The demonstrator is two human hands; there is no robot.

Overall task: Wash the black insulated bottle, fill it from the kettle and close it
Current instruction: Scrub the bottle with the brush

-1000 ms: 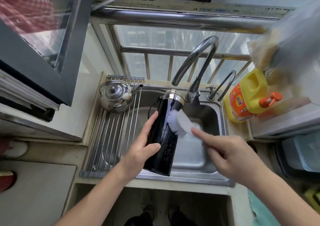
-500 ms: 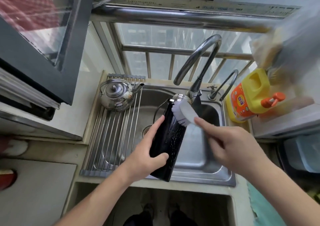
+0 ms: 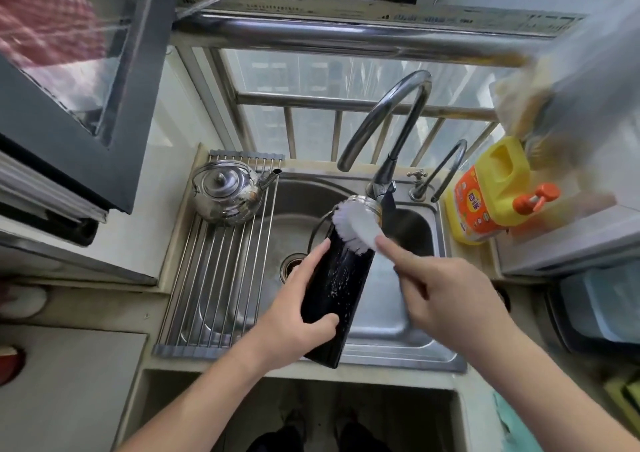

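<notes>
the tall black insulated bottle (image 3: 332,288) with a bare steel neck is held tilted over the stainless steel sink (image 3: 398,351), neck up towards the curved chrome faucet (image 3: 384,119), base low near the front rim. the left hand (image 3: 294,323) grips its lower half, thumb across the near face, fingers wrapped round the far side. the right hand (image 3: 453,299) is curled on the handle of a white bristle scrubbing brush (image 3: 356,223), forefinger stretched along its back, with the bristles against the bottle's shoulder just under the neck. streaks of suds show on the black wall.

from where i stand this looks like the scrubbing part of the wash, with rinsing, filling and closing all to come. to do it well i'd use short strokes round the shoulder and neck and turn the bottle in the left hand so every side meets the bristles. mind the grip, since a soapy smooth wall will likely slip.

the round polished steel kettle (image 3: 225,191) sits on the steel rod rack (image 3: 214,278) over the left of the sink, well apart from the bottle. a yellow and orange detergent jug (image 3: 491,191) stands right of the sink, near a thin second tap (image 3: 446,167). the faucet rises close behind the bottle's neck, so the brush has little room there. i cannot make out the bottle's lid.
</notes>
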